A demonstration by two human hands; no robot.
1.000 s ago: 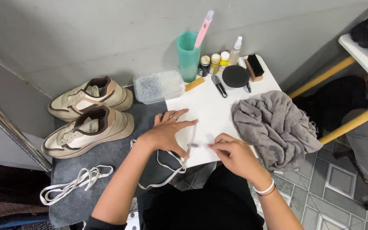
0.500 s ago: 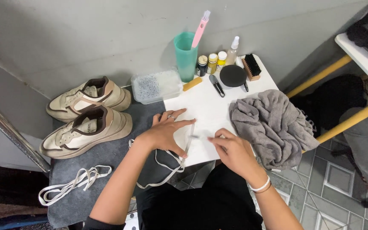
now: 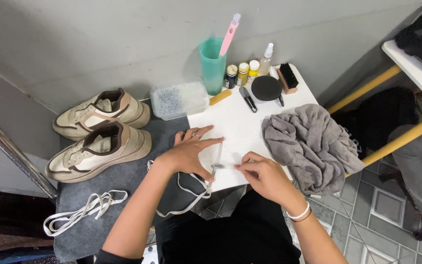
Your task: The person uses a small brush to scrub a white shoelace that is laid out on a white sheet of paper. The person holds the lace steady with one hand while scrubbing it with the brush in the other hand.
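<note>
At white worktop (image 3: 250, 122) front edge, our left hand (image 3: 187, 154) lay spread, pinning flat white shoelace (image 3: 217, 157); right hand (image 3: 264, 176) fingers pinched lace end closed. We judged: keep lace taut, flat. Crumpled grey towel (image 3: 311, 144) crowded right; open room lay ahead, short of black round tin (image 3: 266, 88).

A single head-worn view looks steeply down from close above the white table (image 3: 250, 122), facing the grey wall (image 3: 123, 44) at twelve o'clock. The shoes (image 3: 98, 132) lie toward ten o'clock, the tiled floor (image 3: 367, 215) toward four o'clock.
</note>
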